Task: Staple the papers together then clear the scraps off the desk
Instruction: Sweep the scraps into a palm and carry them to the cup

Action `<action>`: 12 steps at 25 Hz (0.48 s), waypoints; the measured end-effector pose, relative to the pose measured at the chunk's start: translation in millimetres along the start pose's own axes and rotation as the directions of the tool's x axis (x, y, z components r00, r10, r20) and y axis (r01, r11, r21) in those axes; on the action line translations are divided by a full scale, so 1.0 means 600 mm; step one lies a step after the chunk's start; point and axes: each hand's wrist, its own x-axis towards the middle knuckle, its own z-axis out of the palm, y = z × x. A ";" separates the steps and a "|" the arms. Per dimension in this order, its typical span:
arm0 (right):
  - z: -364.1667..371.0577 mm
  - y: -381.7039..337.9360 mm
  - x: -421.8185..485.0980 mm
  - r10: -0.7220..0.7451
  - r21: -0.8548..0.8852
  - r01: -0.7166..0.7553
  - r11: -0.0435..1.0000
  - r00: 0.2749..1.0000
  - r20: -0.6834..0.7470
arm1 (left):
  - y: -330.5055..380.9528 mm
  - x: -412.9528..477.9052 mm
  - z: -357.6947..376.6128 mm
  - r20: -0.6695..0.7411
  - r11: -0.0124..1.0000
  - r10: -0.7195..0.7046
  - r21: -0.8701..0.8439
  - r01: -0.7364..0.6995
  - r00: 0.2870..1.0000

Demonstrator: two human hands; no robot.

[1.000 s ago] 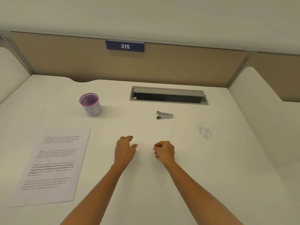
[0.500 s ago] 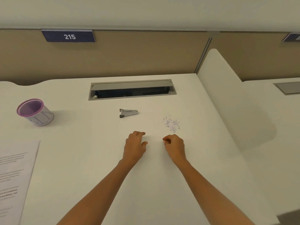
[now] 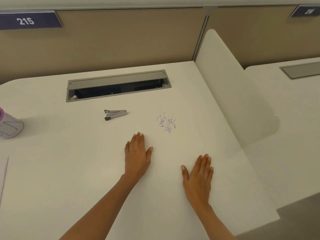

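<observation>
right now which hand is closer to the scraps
The left hand: it lies flat just short of the scraps, while the right hand rests farther back.

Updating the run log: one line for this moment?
left hand: open, palm down | right hand: open, palm down | scraps: untouched | stapler: untouched

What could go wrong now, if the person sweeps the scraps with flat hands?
1. The scraps are tiny and loose; a quick sweep by the left hand or right hand may scatter them, perhaps into the open cable slot behind.
2. The stapler lies near them, to their left; a sweep that way could knock it.
</observation>
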 end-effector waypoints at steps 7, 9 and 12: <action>0.007 -0.100 0.088 -0.179 0.015 0.179 0.984 0.970 0.161 | -0.011 -0.001 -0.001 0.070 0.998 0.039 0.049 -0.043 0.997; 0.001 -0.108 0.106 -0.304 0.105 0.288 0.952 0.931 0.200 | -0.018 -0.001 -0.003 0.067 0.997 0.058 0.045 -0.061 0.996; -0.020 -0.069 0.069 -0.403 0.165 0.374 0.913 0.891 0.208 | -0.023 -0.004 -0.003 0.058 0.997 0.070 0.037 -0.073 0.996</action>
